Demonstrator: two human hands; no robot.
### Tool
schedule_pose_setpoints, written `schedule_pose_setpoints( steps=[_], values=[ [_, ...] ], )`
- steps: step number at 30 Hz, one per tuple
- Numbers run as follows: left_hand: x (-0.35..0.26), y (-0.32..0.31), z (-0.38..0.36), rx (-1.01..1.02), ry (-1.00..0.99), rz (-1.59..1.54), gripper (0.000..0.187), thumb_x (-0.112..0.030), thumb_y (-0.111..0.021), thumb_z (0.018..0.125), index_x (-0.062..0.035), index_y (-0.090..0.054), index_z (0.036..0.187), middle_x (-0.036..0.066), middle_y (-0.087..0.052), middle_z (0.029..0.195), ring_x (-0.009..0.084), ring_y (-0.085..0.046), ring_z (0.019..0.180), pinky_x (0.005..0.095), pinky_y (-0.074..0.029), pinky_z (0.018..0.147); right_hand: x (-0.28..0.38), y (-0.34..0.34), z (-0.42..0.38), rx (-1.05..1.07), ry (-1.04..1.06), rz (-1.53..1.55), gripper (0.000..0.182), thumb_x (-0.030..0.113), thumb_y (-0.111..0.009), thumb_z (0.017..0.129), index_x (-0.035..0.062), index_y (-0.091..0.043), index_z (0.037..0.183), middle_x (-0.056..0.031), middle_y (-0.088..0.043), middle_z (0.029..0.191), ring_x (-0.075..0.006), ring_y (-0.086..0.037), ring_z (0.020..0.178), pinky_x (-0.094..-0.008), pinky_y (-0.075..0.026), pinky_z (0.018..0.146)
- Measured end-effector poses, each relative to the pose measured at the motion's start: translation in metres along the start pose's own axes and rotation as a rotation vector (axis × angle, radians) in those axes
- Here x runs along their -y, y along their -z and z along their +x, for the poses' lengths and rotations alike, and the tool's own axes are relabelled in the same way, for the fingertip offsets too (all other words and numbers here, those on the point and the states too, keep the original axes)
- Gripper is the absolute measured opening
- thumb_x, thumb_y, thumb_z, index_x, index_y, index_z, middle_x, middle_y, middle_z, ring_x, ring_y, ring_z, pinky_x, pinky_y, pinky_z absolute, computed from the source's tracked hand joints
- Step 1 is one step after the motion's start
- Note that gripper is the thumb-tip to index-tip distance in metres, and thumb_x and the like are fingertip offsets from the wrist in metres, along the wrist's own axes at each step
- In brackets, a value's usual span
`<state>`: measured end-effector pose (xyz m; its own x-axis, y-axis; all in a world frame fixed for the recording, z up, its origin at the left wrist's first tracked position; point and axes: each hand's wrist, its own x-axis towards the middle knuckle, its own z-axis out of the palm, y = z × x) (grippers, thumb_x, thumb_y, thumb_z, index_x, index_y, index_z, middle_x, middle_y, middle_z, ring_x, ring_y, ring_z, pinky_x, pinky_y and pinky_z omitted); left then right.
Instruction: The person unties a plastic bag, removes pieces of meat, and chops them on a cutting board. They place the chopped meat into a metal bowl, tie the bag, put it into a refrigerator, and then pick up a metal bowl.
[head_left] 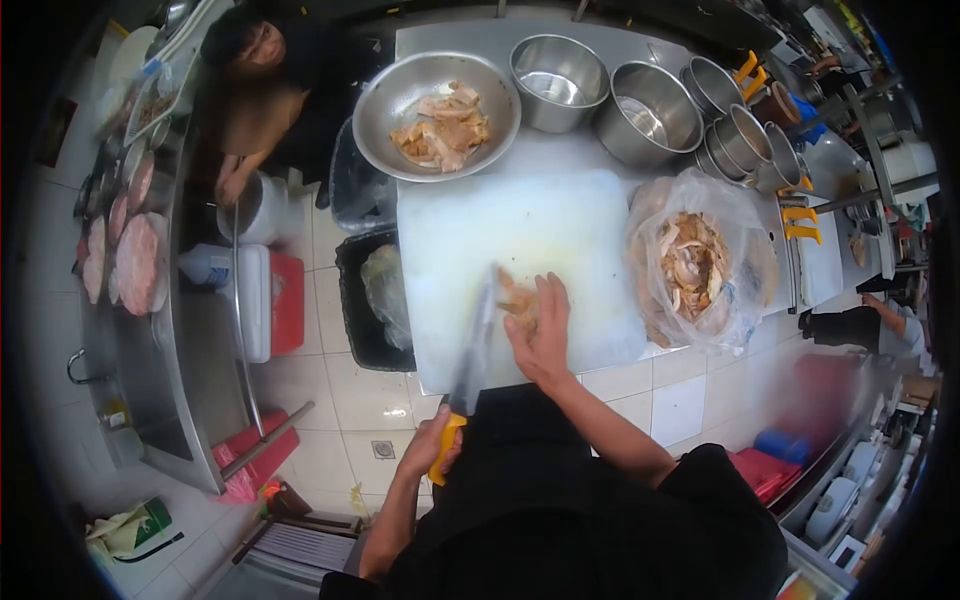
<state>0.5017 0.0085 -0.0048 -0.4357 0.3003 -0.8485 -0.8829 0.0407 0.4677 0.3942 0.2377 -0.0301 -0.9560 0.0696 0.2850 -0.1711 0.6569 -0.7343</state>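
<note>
My left hand (432,447) is closed around the yellow handle of a kitchen knife (470,360), its long blade lying over the white cutting board (440,215) with the tip pointing away from me. Just right of the blade tip is a small piece of browned meat (516,300). My right hand (541,335) rests on the board against this piece, thumb on the near side and fingers stretched along its right; part of the meat is hidden beneath them. Behind the board, a wide steel bowl (370,120) holds more strips of the meat. To the right stands an open clear plastic bag (645,235) with larger browned meat pieces.
Steel pots (560,85) and smaller steel pans (745,135) line the table's back right. A black bin (350,290) with plastic inside stands left of the board. Another person (262,110) is at the far left, near a steel counter (185,370) with raw meat slabs (138,262).
</note>
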Motion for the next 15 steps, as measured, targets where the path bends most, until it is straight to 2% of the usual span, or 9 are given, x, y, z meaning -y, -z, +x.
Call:
schedule_pose_setpoints(
  steps=[2, 3, 4, 6, 7, 10, 12, 13, 15],
  values=[
    [-0.001, -0.011, 0.006, 0.096, 0.018, 0.096, 0.071, -0.065, -0.024, 0.097, -0.0042, -0.049, 0.069, 0.004, -0.042, 0.046, 0.0145, -0.041, 0.034, 0.0277, -0.036, 0.035, 0.007, -0.019, 0.001, -0.107, -0.06, -0.076, 0.065, 0.027, -0.067, 0.084, -0.0046, -0.042, 0.135, -0.0333, -0.038, 0.136, -0.0485, -0.035, 0.129, -0.0516, -0.031, 0.107],
    [-0.001, -0.015, 0.009, 0.12, 0.027, 0.1, 0.072, -0.066, -0.025, 0.097, -0.004, -0.049, 0.069, 0.004, -0.043, 0.047, 0.0146, -0.041, 0.034, 0.0279, -0.036, 0.035, 0.012, -0.027, 0.007, -0.15, -0.097, -0.017, 0.054, 0.02, -0.064, 0.087, -0.005, -0.046, 0.131, -0.0306, -0.041, 0.134, -0.0476, -0.037, 0.128, -0.0514, -0.032, 0.106],
    [-0.007, -0.021, 0.009, 0.122, 0.03, 0.102, 0.072, -0.066, -0.025, 0.097, -0.004, -0.049, 0.069, 0.004, -0.043, 0.047, 0.0146, -0.041, 0.034, 0.0279, -0.036, 0.035, 0.01, -0.034, 0.011, -0.152, -0.102, -0.019, 0.054, 0.02, -0.064, 0.087, -0.005, -0.046, 0.131, -0.0306, -0.041, 0.134, -0.0476, -0.037, 0.128, -0.0514, -0.032, 0.106],
    [-0.02, -0.033, 0.005, 0.094, 0.04, 0.118, 0.071, -0.065, -0.026, 0.097, -0.0043, -0.049, 0.069, 0.004, -0.043, 0.048, 0.0144, -0.04, 0.034, 0.0276, -0.036, 0.035, 0.004, -0.045, 0.017, -0.189, -0.067, -0.037, 0.035, 0.008, -0.059, 0.09, -0.0044, -0.053, 0.123, -0.0251, -0.049, 0.131, -0.0421, -0.042, 0.127, -0.0448, -0.037, 0.104],
    [-0.021, -0.034, 0.006, 0.094, 0.038, 0.126, 0.071, -0.065, -0.026, 0.097, -0.0043, -0.049, 0.069, 0.004, -0.043, 0.048, 0.0144, -0.04, 0.034, 0.0276, -0.036, 0.035, 0.004, -0.049, 0.021, -0.241, -0.068, 0.008, 0.021, -0.001, -0.055, 0.09, -0.0045, -0.061, 0.11, -0.0207, -0.059, 0.119, -0.0406, -0.049, 0.122, -0.0437, -0.04, 0.102],
    [-0.03, -0.035, 0.005, 0.107, 0.057, 0.033, 0.066, -0.062, -0.032, 0.097, -0.0036, -0.05, 0.073, 0.004, -0.042, 0.049, 0.0156, -0.041, 0.034, 0.0282, -0.036, 0.036, 0.006, -0.054, 0.038, -0.308, -0.071, 0.135, 0.017, -0.004, -0.056, 0.088, -0.0046, -0.063, 0.104, -0.0192, -0.063, 0.112, -0.0395, -0.053, 0.118, -0.0431, -0.044, 0.099],
    [-0.047, -0.039, 0.002, 0.02, -0.02, -0.047, 0.066, -0.063, -0.031, 0.097, -0.0054, -0.049, 0.07, 0.003, -0.042, 0.047, 0.0138, -0.04, 0.033, 0.0275, -0.034, 0.033, 0.015, -0.058, 0.068, -0.35, -0.03, 0.201, 0.017, -0.006, -0.057, 0.087, -0.0042, -0.065, 0.101, -0.0193, -0.063, 0.11, -0.0388, -0.055, 0.117, -0.0427, -0.045, 0.098],
    [-0.061, -0.04, 0.002, -0.115, -0.09, -0.028, 0.065, -0.064, -0.033, 0.096, -0.0066, -0.049, 0.071, 0.002, -0.042, 0.046, 0.0136, -0.039, 0.031, 0.0269, -0.032, 0.031, 0.025, -0.058, 0.092, -0.37, 0.019, 0.263, 0.017, -0.006, -0.057, 0.086, -0.0042, -0.064, 0.101, -0.019, -0.062, 0.111, -0.0381, -0.052, 0.119, -0.0429, -0.043, 0.099],
    [-0.102, -0.035, -0.004, -0.166, -0.317, 0.042, 0.066, -0.067, -0.034, 0.094, -0.0069, -0.049, 0.071, 0.002, -0.041, 0.045, 0.0126, -0.038, 0.029, 0.0258, -0.031, 0.028, 0.056, -0.058, 0.157, -0.463, 0.133, 0.465, 0.015, -0.006, -0.058, 0.084, -0.0044, -0.063, 0.098, -0.018, -0.062, 0.108, -0.0374, -0.051, 0.118, -0.043, -0.042, 0.101]
  ],
)
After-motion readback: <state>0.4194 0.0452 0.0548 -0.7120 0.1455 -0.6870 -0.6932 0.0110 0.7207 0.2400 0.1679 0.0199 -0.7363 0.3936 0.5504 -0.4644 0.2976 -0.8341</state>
